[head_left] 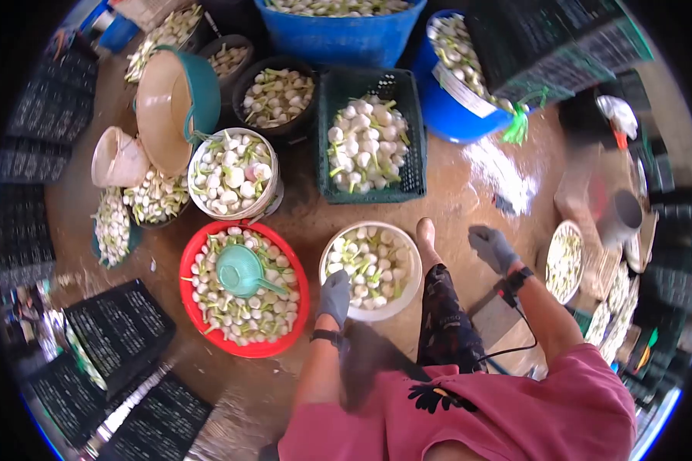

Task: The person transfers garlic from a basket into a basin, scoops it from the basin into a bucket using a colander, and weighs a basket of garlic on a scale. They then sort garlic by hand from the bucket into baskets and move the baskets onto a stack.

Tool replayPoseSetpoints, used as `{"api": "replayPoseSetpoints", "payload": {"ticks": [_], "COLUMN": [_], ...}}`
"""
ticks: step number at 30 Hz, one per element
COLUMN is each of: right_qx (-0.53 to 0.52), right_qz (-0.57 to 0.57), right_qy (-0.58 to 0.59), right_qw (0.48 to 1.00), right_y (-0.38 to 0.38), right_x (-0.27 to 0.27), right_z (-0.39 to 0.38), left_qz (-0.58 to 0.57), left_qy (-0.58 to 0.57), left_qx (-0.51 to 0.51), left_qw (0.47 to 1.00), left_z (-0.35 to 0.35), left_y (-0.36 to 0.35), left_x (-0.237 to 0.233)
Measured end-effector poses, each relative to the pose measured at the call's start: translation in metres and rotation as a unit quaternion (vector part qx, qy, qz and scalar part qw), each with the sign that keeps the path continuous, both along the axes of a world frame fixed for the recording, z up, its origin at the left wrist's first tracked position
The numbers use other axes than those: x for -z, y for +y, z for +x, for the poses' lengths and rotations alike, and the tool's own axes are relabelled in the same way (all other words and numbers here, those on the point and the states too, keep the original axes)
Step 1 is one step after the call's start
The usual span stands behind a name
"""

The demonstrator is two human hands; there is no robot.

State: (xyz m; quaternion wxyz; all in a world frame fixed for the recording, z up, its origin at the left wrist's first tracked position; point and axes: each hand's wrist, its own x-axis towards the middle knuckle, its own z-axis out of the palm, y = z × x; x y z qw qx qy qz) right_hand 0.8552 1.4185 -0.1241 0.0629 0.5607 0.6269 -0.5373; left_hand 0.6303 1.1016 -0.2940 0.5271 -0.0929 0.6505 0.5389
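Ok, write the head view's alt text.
A person's gray-gloved left hand is at the edge of a white basin of garlic bulbs; the right hand is out to the side. Nearby, a green scoop lies on bulbs in a red basin.

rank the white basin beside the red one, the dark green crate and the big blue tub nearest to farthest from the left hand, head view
1. white basin: right at the left hand
2. dark green crate: ahead, beyond the basin
3. big blue tub: top of view, beyond the crate
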Motion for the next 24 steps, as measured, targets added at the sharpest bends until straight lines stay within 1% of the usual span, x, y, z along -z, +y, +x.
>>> {"api": "replayPoseSetpoints", "payload": {"ticks": [1, 2, 3, 4, 5, 6, 7, 8, 9, 10, 11, 12, 13, 14, 16, 17, 20, 21, 23, 24], "right_qx": [-0.013, -0.060, -0.105, -0.051, 0.001, 0.190, 0.083, -0.244, -0.454, -0.576, -0.653, -0.682, -0.595, -0.491, -0.473, -0.460, -0.580, -0.590, -0.589, -0.515], "right_qz": [0.020, 0.061, 0.104, 0.059, 0.009, -0.166, -0.126, 0.144, 0.324, 0.388, 0.426, 0.420, 0.416, 0.394, 0.237, 0.160, 0.094, 0.188, 0.304, 0.252], "right_qy": [0.021, 0.045, 0.068, 0.156, 0.242, 0.344, 0.330, 0.169, 0.041, -0.028, -0.057, -0.049, 0.046, 0.135, 0.156, 0.158, -0.007, 0.010, 0.070, 0.102], "right_qw": [1.000, 0.995, 0.987, 0.985, 0.970, 0.904, 0.932, 0.944, 0.829, 0.719, 0.624, 0.596, 0.686, 0.765, 0.834, 0.859, 0.809, 0.785, 0.745, 0.813], "right_y": [0.032, 0.071, 0.111, 0.156, 0.201, 0.237, 0.275, 0.308, 0.332, 0.350, 0.364, 0.378, 0.402, 0.414, 0.411, 0.413, 0.418, 0.449, 0.460, 0.428], "right_x": [0.001, 0.019, 0.037, 0.065, 0.092, 0.122, 0.141, 0.155, 0.168, 0.183, 0.200, 0.220, 0.249, 0.274, 0.281, 0.275, 0.234, 0.260, 0.250, 0.217], "right_z": [-0.034, -0.065, -0.096, -0.136, -0.177, -0.227, -0.272, -0.306, -0.352, -0.393, -0.421, -0.446, -0.465, -0.481, -0.487, -0.484, -0.491, -0.486, -0.466, -0.438], "left_qz": [0.061, 0.117, 0.073, 0.021, 0.017, 0.003, 0.182, 0.132, 0.078, 0.022, -0.122, -0.254, -0.329, -0.332, -0.326, -0.318, -0.302, -0.281, -0.232, -0.211], "left_qy": [-0.054, -0.112, -0.062, -0.013, -0.014, -0.015, -0.021, 0.012, 0.047, 0.081, 0.074, 0.045, 0.078, 0.089, 0.112, 0.090, 0.012, 0.013, 0.020, 0.017], "left_qx": [-0.038, -0.074, -0.091, -0.111, -0.114, -0.120, -0.157, -0.209, -0.258, -0.303, -0.294, -0.283, -0.277, -0.296, -0.322, -0.343, -0.430, -0.462, -0.520, -0.543], "left_qw": [0.996, 0.984, 0.991, 0.994, 0.993, 0.993, 0.970, 0.969, 0.962, 0.949, 0.945, 0.924, 0.899, 0.891, 0.882, 0.880, 0.851, 0.841, 0.822, 0.813], "left_z": [-0.006, -0.012, -0.019, -0.026, -0.037, -0.047, -0.045, -0.038, -0.030, -0.024, -0.037, -0.052, -0.054, -0.052, -0.048, -0.049, -0.050, -0.050, -0.045, -0.036], "left_y": [0.016, 0.032, 0.070, 0.107, 0.142, 0.171, 0.194, 0.221, 0.248, 0.275, 0.285, 0.295, 0.298, 0.299, 0.303, 0.304, 0.309, 0.305, 0.291, 0.284], "left_x": [0.010, 0.019, -0.010, -0.031, -0.038, -0.030, 0.006, 0.032, 0.056, 0.081, 0.059, 0.037, 0.032, 0.043, 0.057, 0.052, 0.044, 0.040, 0.046, 0.060]}}
